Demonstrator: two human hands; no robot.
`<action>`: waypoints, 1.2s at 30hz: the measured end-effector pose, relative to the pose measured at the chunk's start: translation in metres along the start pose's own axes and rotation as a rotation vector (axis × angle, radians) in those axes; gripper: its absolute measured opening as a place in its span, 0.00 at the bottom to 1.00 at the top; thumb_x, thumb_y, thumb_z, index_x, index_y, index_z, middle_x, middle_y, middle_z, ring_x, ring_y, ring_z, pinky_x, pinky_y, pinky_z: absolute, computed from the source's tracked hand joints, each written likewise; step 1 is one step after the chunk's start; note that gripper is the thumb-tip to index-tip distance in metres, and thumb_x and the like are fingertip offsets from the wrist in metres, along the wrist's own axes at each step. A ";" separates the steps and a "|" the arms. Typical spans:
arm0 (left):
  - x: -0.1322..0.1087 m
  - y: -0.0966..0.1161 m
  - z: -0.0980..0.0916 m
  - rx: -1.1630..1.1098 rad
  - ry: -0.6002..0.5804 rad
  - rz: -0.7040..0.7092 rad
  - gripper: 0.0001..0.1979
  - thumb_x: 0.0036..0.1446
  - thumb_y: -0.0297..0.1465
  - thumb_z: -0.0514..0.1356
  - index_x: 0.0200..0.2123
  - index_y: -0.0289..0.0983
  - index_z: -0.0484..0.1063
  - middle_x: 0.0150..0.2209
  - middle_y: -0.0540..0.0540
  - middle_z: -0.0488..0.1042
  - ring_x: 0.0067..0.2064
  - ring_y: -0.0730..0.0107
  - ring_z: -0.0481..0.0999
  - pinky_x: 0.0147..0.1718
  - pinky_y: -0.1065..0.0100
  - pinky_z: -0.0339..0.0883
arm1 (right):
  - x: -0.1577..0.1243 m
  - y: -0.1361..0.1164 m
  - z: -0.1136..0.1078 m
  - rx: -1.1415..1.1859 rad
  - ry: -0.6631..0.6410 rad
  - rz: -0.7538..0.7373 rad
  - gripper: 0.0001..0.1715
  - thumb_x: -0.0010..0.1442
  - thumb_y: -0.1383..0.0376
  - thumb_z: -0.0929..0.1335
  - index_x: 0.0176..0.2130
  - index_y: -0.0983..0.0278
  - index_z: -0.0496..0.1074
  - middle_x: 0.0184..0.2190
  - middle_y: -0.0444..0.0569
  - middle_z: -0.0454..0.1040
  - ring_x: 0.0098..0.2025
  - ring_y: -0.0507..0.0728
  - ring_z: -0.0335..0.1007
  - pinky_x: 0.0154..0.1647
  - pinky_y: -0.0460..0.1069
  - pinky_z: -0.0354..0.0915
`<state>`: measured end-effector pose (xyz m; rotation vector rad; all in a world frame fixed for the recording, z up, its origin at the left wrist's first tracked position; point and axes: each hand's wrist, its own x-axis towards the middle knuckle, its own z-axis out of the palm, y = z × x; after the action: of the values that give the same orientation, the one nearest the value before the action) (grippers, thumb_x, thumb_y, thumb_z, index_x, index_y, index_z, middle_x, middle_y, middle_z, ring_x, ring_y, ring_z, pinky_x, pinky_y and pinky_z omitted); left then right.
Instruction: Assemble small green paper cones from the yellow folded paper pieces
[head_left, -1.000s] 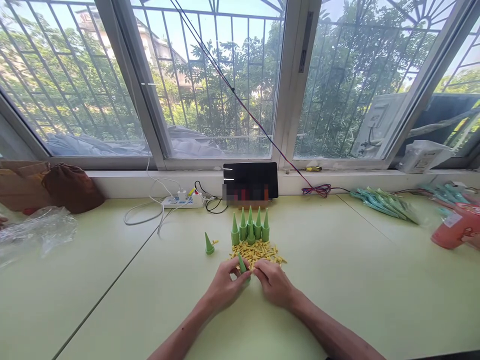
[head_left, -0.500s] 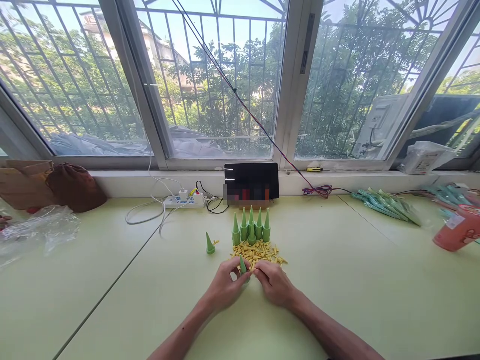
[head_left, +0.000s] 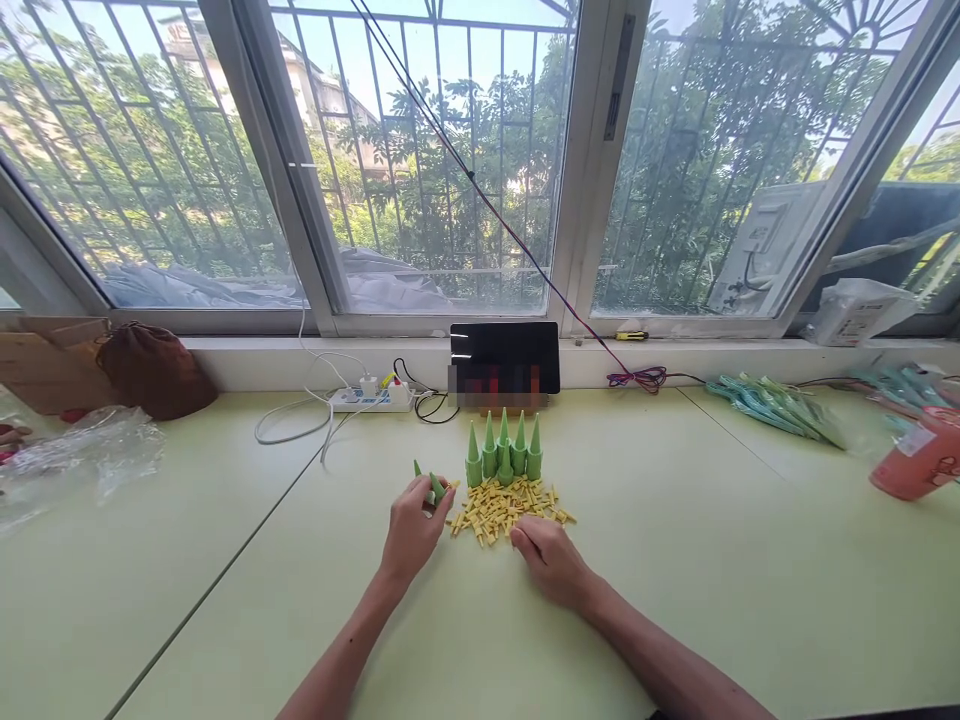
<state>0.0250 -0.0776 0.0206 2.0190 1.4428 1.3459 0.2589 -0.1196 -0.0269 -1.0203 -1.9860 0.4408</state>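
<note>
My left hand (head_left: 414, 522) is closed around a small green cone (head_left: 436, 488), with a yellow bit showing beside it. Just behind those fingers the tip of another green cone (head_left: 418, 467) sticks up, its base hidden. To the right, my right hand (head_left: 546, 552) rests with curled fingers at the near edge of a pile of small yellow plastic pieces (head_left: 495, 508). Whether a piece is pinched in it I cannot see. Beyond the pile, several green cones (head_left: 505, 462) stand upright in a tight group.
A dark-screened tablet (head_left: 504, 350) leans at the back, near a white power strip (head_left: 371, 400) with cables. Clear plastic wrap (head_left: 105, 450) and a brown pouch (head_left: 156, 370) lie left. Teal plastic strips (head_left: 772, 410) and a red cup (head_left: 915, 455) are at right.
My left hand has moved left and away from me with its green cone, to the single standing cone. My right hand has stayed almost in place, its fingers now more curled.
</note>
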 end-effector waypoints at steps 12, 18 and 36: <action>0.002 -0.019 -0.002 0.263 0.032 -0.021 0.07 0.60 0.37 0.58 0.32 0.40 0.71 0.31 0.45 0.75 0.34 0.57 0.74 0.34 0.61 0.68 | 0.001 -0.001 -0.001 0.009 -0.011 0.011 0.27 0.76 0.54 0.53 0.26 0.59 0.54 0.23 0.42 0.61 0.25 0.53 0.56 0.28 0.48 0.51; 0.001 -0.025 0.004 0.216 0.042 -0.039 0.07 0.60 0.35 0.58 0.40 0.40 0.70 0.37 0.44 0.76 0.34 0.57 0.76 0.36 0.60 0.69 | 0.000 0.001 0.001 0.007 -0.014 0.019 0.25 0.75 0.56 0.54 0.26 0.59 0.52 0.23 0.42 0.61 0.25 0.53 0.55 0.28 0.48 0.50; 0.002 -0.027 0.009 0.249 0.211 0.023 0.10 0.59 0.37 0.61 0.40 0.40 0.65 0.27 0.54 0.64 0.26 0.66 0.67 0.27 0.66 0.65 | 0.000 0.004 0.003 0.020 -0.025 0.037 0.23 0.74 0.59 0.56 0.27 0.60 0.52 0.23 0.42 0.60 0.25 0.53 0.55 0.29 0.48 0.50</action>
<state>0.0170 -0.0616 -0.0019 2.0985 1.7625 1.4914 0.2579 -0.1170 -0.0310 -1.0457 -1.9839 0.4947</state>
